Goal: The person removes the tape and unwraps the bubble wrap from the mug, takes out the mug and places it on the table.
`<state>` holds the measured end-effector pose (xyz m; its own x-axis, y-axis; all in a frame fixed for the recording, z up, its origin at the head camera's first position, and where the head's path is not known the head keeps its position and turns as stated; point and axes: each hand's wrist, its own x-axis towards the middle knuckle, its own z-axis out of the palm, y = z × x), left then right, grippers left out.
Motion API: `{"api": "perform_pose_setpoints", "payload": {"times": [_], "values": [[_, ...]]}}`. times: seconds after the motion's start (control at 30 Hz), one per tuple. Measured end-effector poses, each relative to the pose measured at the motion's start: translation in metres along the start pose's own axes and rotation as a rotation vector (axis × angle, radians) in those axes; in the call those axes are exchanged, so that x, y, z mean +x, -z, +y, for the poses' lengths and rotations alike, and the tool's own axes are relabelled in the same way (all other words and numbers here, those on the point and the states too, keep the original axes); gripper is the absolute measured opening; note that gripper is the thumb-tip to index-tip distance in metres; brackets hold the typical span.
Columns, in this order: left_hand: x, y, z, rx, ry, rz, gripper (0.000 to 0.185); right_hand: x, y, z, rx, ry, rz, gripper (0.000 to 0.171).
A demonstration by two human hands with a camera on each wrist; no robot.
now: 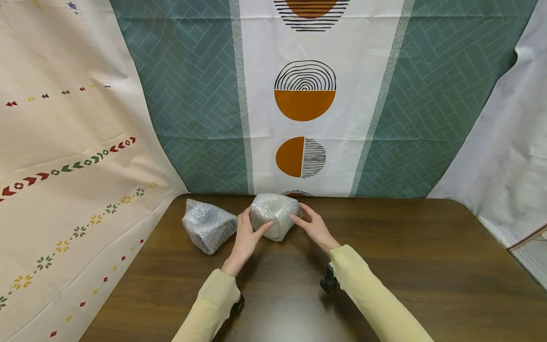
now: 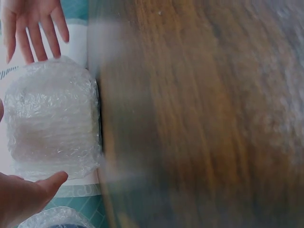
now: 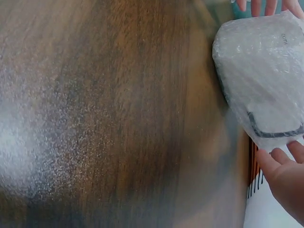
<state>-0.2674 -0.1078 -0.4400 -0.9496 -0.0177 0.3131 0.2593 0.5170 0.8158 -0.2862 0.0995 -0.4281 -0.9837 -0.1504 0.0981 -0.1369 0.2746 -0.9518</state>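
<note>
A bubble-wrapped package (image 1: 273, 214), pale inside its clear wrap, sits near the back edge of the wooden table, between both hands. My left hand (image 1: 245, 237) is at its left side, thumb in front and fingers along the side. On the opposite side is my right hand (image 1: 316, 229), its fingers fairly straight at the package's right end. In the left wrist view, the right hand's spread fingers (image 2: 40, 31) reach the wrap. The right wrist view shows a dark curved band under the wrap (image 3: 275, 128) near the right fingertips. What the wrap encloses cannot be made out.
A second bubble-wrapped package (image 1: 208, 225), bluish and angular, lies left of the left hand. The brown table (image 1: 406, 266) stretches to the front and right. A patterned cloth (image 1: 192, 95) hangs directly behind the table, with cream fabric (image 1: 85, 142) along the left.
</note>
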Motion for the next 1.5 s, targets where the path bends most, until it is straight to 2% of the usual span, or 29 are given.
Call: {"api": "perform_pose_setpoints", "payload": {"times": [0.33, 0.57, 0.73, 1.07, 1.27, 1.4, 1.5], "values": [[0.003, -0.005, 0.002, -0.062, 0.008, 0.029, 0.079, 0.0, 0.001, 0.002, 0.034, 0.03, 0.046, 0.058], [0.002, -0.009, 0.0, -0.097, 0.009, 0.041, 0.075, -0.002, 0.004, 0.005, 0.019, 0.019, 0.045, 0.055], [0.002, -0.009, 0.0, -0.1, -0.013, 0.043, 0.069, -0.003, 0.006, 0.005, 0.025, 0.029, 0.052, 0.052], [0.0, -0.011, -0.001, -0.059, -0.078, 0.089, 0.057, -0.009, 0.013, 0.007, 0.047, 0.057, 0.037, 0.045], [-0.003, -0.01, 0.002, -0.069, -0.094, 0.074, 0.054, -0.014, 0.018, 0.006, 0.045, 0.08, 0.039, 0.043], [-0.005, -0.01, 0.002, -0.071, -0.113, 0.067, 0.052, -0.027, 0.02, -0.014, 0.008, 0.091, 0.046, 0.04], [-0.004, -0.01, 0.002, -0.069, -0.114, 0.055, 0.052, -0.026, 0.02, -0.01, -0.033, 0.09, 0.062, 0.038]]}}
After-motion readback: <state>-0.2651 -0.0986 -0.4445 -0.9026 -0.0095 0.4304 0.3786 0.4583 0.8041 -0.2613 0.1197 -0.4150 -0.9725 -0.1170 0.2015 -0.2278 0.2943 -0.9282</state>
